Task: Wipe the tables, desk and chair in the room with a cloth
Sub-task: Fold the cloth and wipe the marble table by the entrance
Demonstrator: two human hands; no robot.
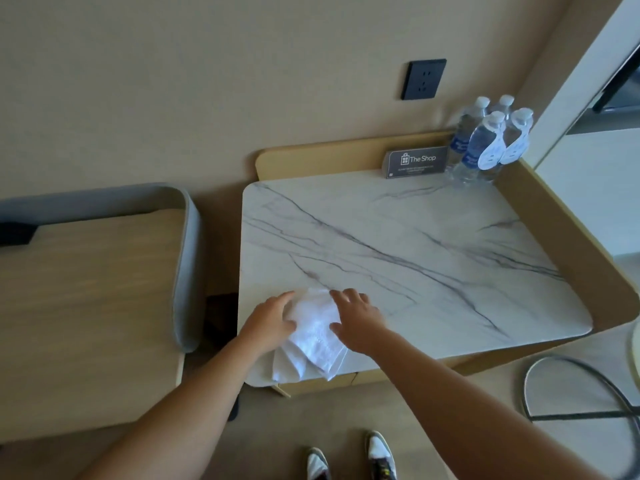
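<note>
A beige wall (207, 81) is filling the upper view, and a black socket (424, 79) is sitting on it above the counter's far edge. The counter (415, 244), white marble with grey veins, is standing against that wall, with a tan raised rim (322, 157) running along its far and right edges. Just beside its left edge a wooden stand (86, 289) with a grey padded rim is standing. The beige floor (329, 410) is showing below the counter's near edge, and a metal ring base (568, 416) is resting on it near the counter's near right corner. A white panel (585, 79) is slanting up past the far right corner. Soft, even light is falling over everything.
</note>
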